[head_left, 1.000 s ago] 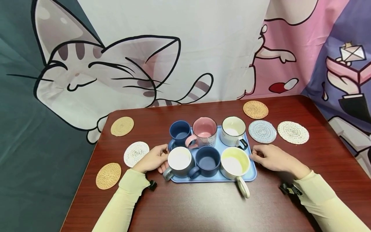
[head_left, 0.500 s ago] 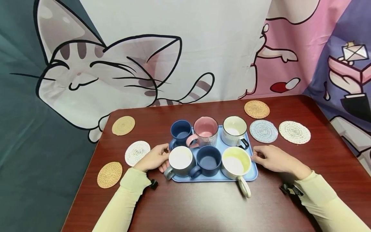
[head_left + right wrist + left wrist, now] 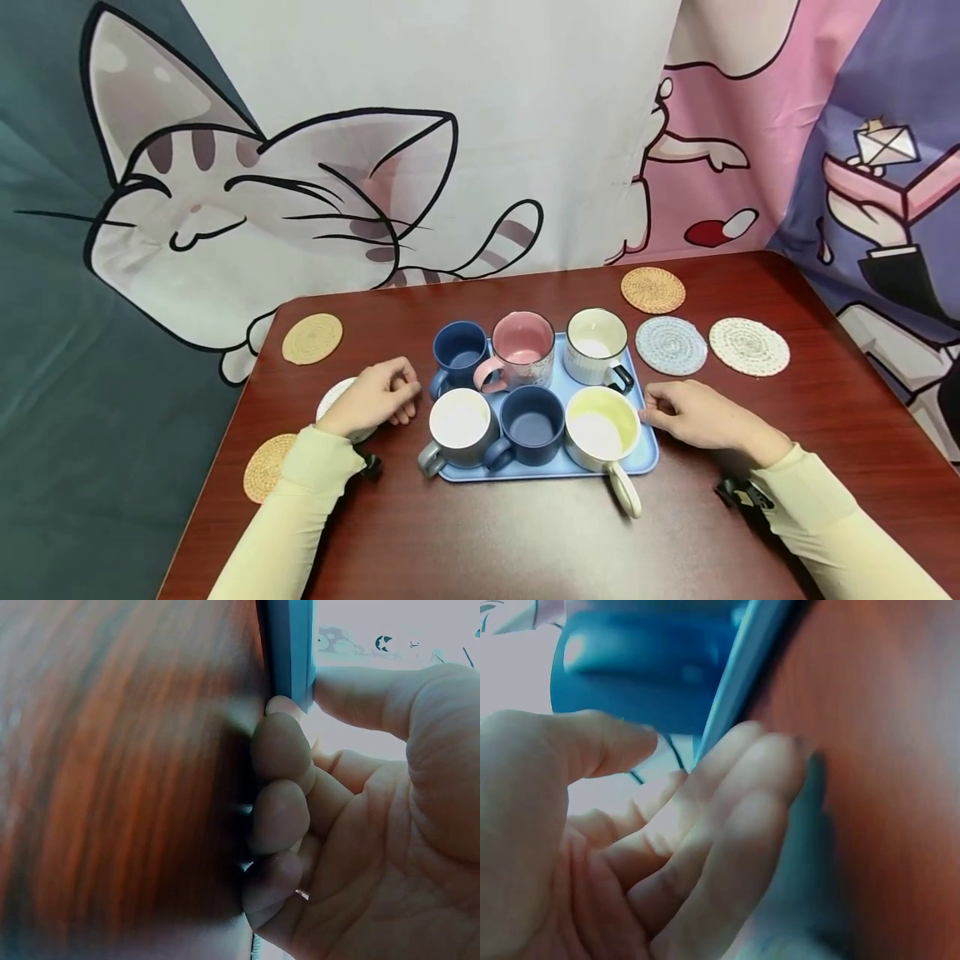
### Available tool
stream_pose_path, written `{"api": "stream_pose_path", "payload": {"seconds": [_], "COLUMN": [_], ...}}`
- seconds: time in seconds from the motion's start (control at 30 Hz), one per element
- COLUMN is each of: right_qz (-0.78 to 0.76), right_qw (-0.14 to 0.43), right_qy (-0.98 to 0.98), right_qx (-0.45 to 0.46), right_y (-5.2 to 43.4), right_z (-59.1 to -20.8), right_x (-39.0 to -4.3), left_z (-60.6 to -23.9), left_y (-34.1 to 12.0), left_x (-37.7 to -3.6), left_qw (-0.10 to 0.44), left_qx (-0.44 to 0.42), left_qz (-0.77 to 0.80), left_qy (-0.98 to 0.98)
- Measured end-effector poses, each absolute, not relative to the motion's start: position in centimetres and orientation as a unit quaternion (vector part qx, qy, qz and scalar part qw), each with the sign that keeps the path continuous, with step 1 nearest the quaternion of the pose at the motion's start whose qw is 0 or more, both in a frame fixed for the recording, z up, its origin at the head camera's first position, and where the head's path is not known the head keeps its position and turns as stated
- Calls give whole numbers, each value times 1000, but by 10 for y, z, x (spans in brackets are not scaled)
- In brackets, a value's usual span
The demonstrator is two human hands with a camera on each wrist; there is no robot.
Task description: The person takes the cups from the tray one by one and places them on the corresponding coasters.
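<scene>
Now table (image 3: 517, 546) separates your loosely curled, empty left hand (image 3: 372, 396) from the tray (image 3: 645, 454), long axis left-to-right; your right hand (image 3: 701, 418) pinches its edge (image 3: 290, 652).

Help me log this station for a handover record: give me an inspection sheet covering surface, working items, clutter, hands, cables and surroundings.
Surface: glossy, dark red-brown table.
Job's things: blue tray carrying six mugs; the handle of the yellow-lined mug projects beyond the tray's front.
Clutter: six round coasters, three left of the tray, three right.
Hands: left hand loosely curled, apart from the tray; right hand pinches the tray's right edge.
Cables: nothing seen.
Surroundings: cartoon-printed cloth backdrop behind the table.
</scene>
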State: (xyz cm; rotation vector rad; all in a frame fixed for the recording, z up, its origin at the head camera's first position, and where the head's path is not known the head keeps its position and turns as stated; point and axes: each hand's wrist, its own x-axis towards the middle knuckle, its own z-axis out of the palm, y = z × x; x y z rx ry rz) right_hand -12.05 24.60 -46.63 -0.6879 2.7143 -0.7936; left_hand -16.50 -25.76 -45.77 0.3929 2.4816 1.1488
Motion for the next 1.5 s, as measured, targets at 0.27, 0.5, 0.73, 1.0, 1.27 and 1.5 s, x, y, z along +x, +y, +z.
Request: {"api": "stream_pose_path", "payload": {"seconds": [0.27, 0.5, 0.73, 1.0, 1.27, 1.5], "right_qz": [-268, -268, -268, -269, -265, -266], "right_qw": [113, 109, 112, 113, 116, 121], "right_qy": [928, 928, 929, 927, 928, 927], "right_qx": [-234, -233, -231, -234, -237, -234], "right_y": [246, 247, 248, 247, 246, 247], "right_z": [-468, -469, -471, -470, -467, -467], "right_x": [-120, -120, -120, -121, -123, -121], "left_z": [-446, -444, -447, -451, -455, -453], "left_y": [-296, -325, -350, -377, -389, -380], "left_x": [-196, -215, -224, -229, -233, -235], "left_qw": [68, -3, -10, 62, 74, 85], "left_qx": [112, 85, 51, -10, 0, 0], "left_qz": [246, 184, 139, 121, 93, 91], "left_qy": [960, 979, 989, 991, 993, 992]}}
